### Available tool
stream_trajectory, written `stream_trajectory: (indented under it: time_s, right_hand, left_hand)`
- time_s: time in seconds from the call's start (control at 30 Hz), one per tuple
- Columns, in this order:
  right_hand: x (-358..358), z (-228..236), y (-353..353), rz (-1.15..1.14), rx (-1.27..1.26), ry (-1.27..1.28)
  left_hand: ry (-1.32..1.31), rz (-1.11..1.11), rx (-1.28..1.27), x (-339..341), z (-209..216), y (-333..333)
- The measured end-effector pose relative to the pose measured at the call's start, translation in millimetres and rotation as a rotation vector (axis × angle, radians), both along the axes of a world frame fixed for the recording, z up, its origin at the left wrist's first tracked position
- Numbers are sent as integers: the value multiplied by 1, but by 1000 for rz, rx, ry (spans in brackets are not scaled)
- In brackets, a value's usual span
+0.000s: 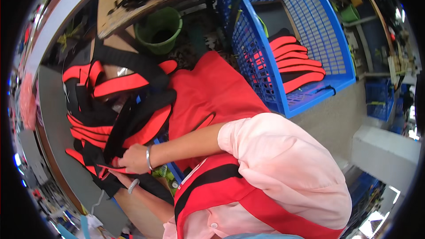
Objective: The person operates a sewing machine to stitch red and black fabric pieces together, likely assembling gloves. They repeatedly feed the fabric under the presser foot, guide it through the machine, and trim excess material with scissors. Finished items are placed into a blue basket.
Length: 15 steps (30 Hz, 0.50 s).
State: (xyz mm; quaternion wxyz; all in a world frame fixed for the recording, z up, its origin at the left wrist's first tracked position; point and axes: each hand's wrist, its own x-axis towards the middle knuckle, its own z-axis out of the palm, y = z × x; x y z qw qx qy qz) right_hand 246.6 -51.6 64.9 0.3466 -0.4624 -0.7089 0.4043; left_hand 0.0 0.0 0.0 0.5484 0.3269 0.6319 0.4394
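Both hands are close together at the left, over a heap of black and neon-red fabric pieces (152, 126). My right hand (134, 159), with a bracelet at the wrist, pinches the edge of a black fabric piece with red trim (99, 166). My left hand (120, 178) is just below it, closed on the same piece; its fingers are partly hidden. Dark straps and curved red-edged panels lie beyond my hands. A red apron (212, 88) covers my lap, with a red piece edged in black (206, 120) lying against it beside my right forearm.
A blue plastic crate (283, 93) at the upper right holds several stacked red-and-black pieces (296, 62). A green bucket (159, 31) stands under a wooden table (110, 17) littered with black scraps. A grey panel (55, 110) runs along the left. Another blue crate (378, 99) stands far right.
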Motion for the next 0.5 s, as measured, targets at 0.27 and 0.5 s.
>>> stream_trajectory:
  time_s: [0.27,0.5]
  right_hand:
    - [81,53,30,-223,273,141]
    - [123,114,-16,-184,475,162]
  left_hand:
    - [305,234,508,-83,158,95]
    - [1158,116,796,-53,317,103]
